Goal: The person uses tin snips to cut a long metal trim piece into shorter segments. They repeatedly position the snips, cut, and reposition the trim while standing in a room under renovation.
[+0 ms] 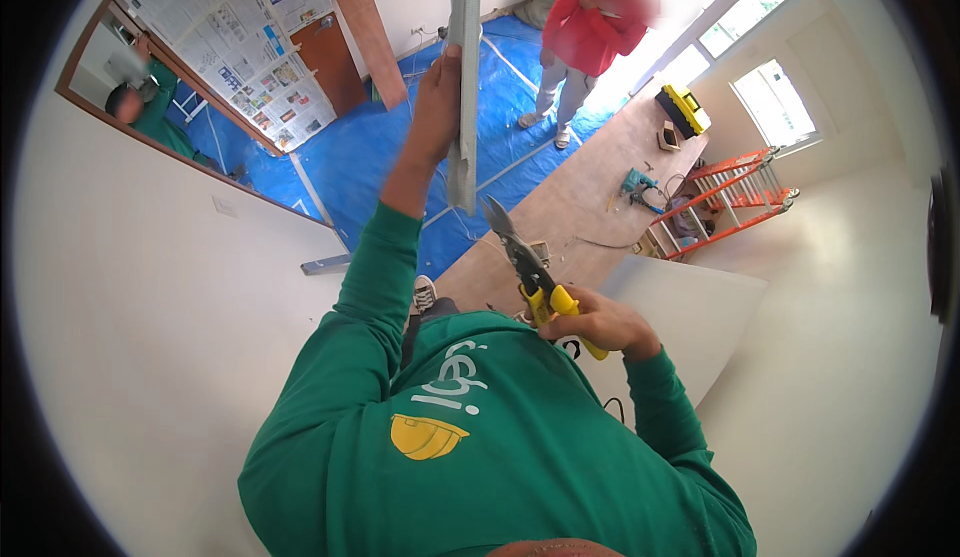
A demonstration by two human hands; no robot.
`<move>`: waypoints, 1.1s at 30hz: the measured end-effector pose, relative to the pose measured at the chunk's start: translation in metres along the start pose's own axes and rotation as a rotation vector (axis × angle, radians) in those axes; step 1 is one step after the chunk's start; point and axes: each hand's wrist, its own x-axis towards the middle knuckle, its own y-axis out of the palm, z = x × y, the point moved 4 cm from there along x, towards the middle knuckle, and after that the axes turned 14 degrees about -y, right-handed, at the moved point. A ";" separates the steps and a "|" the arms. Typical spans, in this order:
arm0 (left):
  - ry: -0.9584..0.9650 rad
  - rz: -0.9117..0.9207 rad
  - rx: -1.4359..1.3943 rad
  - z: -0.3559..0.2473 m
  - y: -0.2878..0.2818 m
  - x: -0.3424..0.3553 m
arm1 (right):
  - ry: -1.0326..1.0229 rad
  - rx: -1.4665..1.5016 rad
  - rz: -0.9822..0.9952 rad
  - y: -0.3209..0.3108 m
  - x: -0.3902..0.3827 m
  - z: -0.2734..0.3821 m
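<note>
My left hand (440, 97) is raised and wrapped round a long grey metal channel (466, 87), which stands nearly upright in the view. The channel's lower end hangs free, and its upper end runs out at the top of the picture. Close to my chest, my right hand (605, 322) grips a pair of tin snips (532, 272) by the yellow handles. Their metal jaws point up and left toward the channel's lower end, a small gap apart from it.
A long wooden worktop (560, 212) carries a teal power tool (640, 187) and a yellow-black toolbox (683, 110). An orange stepladder (725, 197) stands at right. Blue sheeting (390, 187) covers the floor, where a person in red (600, 22) stands. A newspaper-covered door (235, 42) and a mirror (170, 107) are left.
</note>
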 end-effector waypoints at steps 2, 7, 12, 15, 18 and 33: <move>-0.010 -0.049 0.020 0.001 0.007 -0.005 | -0.137 0.024 -0.013 0.006 0.004 0.002; 0.070 -0.088 0.060 -0.013 0.024 -0.024 | -0.139 0.206 -0.040 0.016 0.015 0.010; 0.114 -0.133 0.108 -0.024 0.031 -0.040 | -0.163 0.306 -0.094 0.023 0.015 0.014; 0.127 -0.130 0.166 -0.026 0.032 -0.044 | -0.155 0.283 -0.112 0.025 0.011 0.015; 0.140 -0.112 0.196 -0.022 0.034 -0.049 | -0.114 0.224 -0.150 0.025 0.008 0.016; 0.114 -0.089 0.195 0.000 0.034 -0.059 | -0.263 0.085 -0.261 0.055 0.034 -0.015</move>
